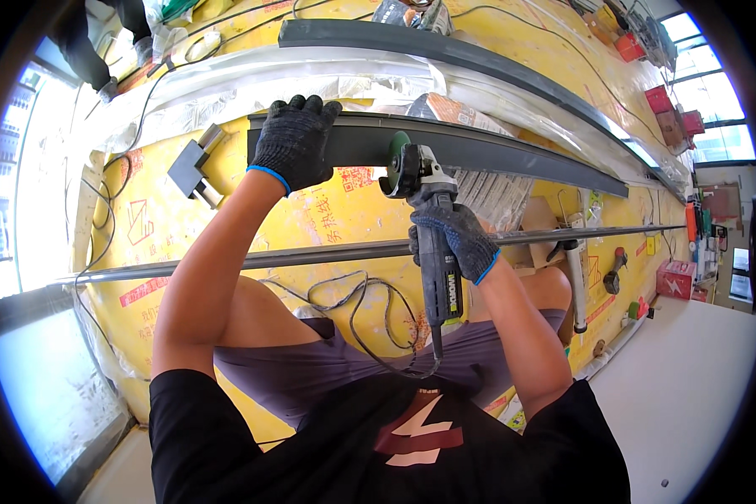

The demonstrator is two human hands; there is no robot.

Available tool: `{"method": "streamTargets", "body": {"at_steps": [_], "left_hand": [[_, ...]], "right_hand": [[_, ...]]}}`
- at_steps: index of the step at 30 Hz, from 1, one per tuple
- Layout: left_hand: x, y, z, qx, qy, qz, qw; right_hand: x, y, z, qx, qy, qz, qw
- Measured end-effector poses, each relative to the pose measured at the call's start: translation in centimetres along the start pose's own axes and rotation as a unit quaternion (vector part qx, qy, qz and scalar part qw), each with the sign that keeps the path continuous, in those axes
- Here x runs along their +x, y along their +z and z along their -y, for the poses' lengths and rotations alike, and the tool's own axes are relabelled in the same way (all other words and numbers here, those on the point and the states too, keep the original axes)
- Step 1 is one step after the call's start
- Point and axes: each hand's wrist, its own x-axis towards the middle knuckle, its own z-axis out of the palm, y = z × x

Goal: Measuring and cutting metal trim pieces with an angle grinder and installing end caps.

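My left hand (296, 143), in a black knit glove with blue cuff, is closed over the left end of a long dark grey metal profile (496, 155). The profile lies crosswise in front of me. My right hand (455, 231), gloved alike, is wrapped round the body of a black and grey angle grinder (442, 286). The grinder points away from me, its cord hanging toward my lap. Its greenish disc (398, 147) is at the profile's near face, right of my left hand; whether it touches cannot be told.
Another dark profile (479, 63) lies farther off on white wrapping. A thin long bar (311, 257) crosses above my knees. Left lies a dark angled piece (191, 168); right, a grey tube-shaped tool (576, 290). Cables (365, 290) loop over yellow floor sheeting. A person's legs (88, 55) show far left.
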Motion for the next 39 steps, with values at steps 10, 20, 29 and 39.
{"method": "streamTargets", "body": {"at_steps": [10,20,29,39], "left_hand": [[0.2,-0.24,-0.19,0.003,-0.01,0.018,1.0],[0.18,-0.15,-0.2,0.001,-0.009,0.015,1.0],[0.18,-0.45,-0.25,0.003,-0.01,0.015,1.0],[0.13,-0.29,-0.21,-0.002,-0.016,0.028,0.999]], "right_hand": [[0.53,-0.41,-0.19,0.007,-0.007,0.01,1.0],[0.33,-0.24,0.22,0.006,-0.01,0.011,1.0],[0.33,-0.33,0.25,0.001,-0.003,0.012,1.0],[0.39,0.03,0.63,0.001,0.0,0.01,1.0]]}}
